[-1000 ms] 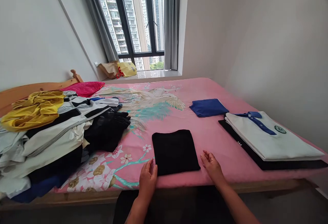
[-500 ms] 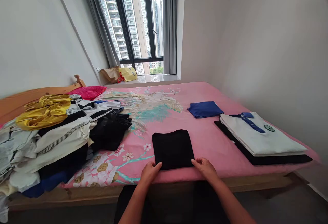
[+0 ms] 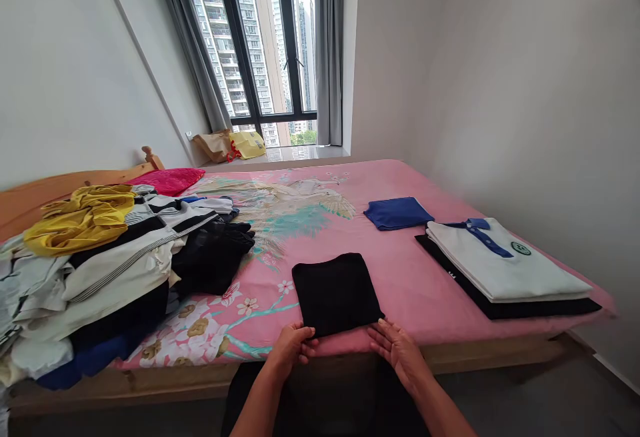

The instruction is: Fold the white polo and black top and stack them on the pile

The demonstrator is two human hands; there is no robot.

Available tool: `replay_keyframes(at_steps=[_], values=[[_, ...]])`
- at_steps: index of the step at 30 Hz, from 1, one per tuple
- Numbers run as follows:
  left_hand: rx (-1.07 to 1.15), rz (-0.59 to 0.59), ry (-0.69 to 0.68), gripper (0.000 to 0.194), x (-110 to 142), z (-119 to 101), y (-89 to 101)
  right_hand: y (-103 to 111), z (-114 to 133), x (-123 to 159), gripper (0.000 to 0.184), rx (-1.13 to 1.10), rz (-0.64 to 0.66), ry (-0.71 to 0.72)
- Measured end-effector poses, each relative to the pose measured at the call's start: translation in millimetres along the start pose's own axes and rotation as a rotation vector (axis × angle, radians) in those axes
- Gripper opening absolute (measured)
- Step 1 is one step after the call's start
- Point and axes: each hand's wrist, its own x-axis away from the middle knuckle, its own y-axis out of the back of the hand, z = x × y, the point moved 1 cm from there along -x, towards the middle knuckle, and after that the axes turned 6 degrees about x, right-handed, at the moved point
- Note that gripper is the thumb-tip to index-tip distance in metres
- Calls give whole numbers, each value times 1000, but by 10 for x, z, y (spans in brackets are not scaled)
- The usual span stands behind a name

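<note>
A black folded piece of clothing [image 3: 337, 294] lies on the bed in front of me as a rough square. My left hand [image 3: 294, 349] pinches its near left corner, thumb on top and the other fingers curled below. At the near right corner, my right hand [image 3: 397, 352] holds the edge between thumb and fingers, palm turned partly up. Beyond to the right is a blue folded garment [image 3: 399, 214]. Further right, a white polo shirt [image 3: 515, 264] with a blue collar rests folded on a black garment [image 3: 543, 309].
A heap of loose clothes [image 3: 125, 277] covers the bed's left side, a yellow garment [image 3: 80, 217] on top. The pink flowered sheet [image 3: 320, 230] spreads between the heap and the folded pieces. A paper bag [image 3: 213, 146] and a yellow bag [image 3: 249, 144] stand on the windowsill.
Both hands have turned so their fingers sit under the black garment's near edge. That edge has come slightly toward me, and its right corner is a little spread outward.
</note>
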Motion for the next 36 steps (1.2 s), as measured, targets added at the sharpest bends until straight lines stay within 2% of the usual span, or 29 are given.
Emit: replay_keyframes(at_steps=[3, 7, 10, 12, 15, 16, 18, 20, 22, 23, 27, 30, 33, 36], values=[[65, 58, 33, 34, 121, 130, -109, -138, -129, 154, 41, -123, 66, -39], [131, 130, 49, 39, 302, 409, -319, -310, -265, 263, 39, -179, 108, -22], [22, 138, 50, 42, 366, 538, -347, -366, -316, 279, 44, -154, 81, 0], [-225, -10, -89, 41, 357, 497, -226, -375, -328, 273, 47, -126, 53, 12], [-562, -298, -457, 37, 299, 243, 89, -373, -346, 262, 48, -88, 30, 30], [-621, -350, -551, 33, 269, 131, 196, -370, -359, 263, 47, -70, 25, 35], [-701, -373, -651, 21, 188, -95, 370, -353, -399, 280, 44, -1, -28, 37], [-819, -333, -737, 24, 95, -301, 472, -327, -439, 324, 39, 139, -128, 79], [-953, -249, -812, 34, 3, -466, 511, -314, -445, 389, 37, 327, -178, 211], [-1020, -199, -841, 36, -38, -533, 517, -322, -430, 425, 35, 426, -164, 303], [-1266, 5, -897, 31, -163, -738, 524, -482, -283, 507, 22, 831, 27, 665], [-1413, 121, -884, 26, -228, -850, 532, -720, -183, 453, 20, 1104, 167, 849], [-1524, 203, -842, 24, -282, -931, 533, -974, -154, 325, 27, 1303, 222, 897], [-1607, 252, -780, 24, -331, -997, 522, -1162, -150, 189, 29, 1446, 200, 875]])
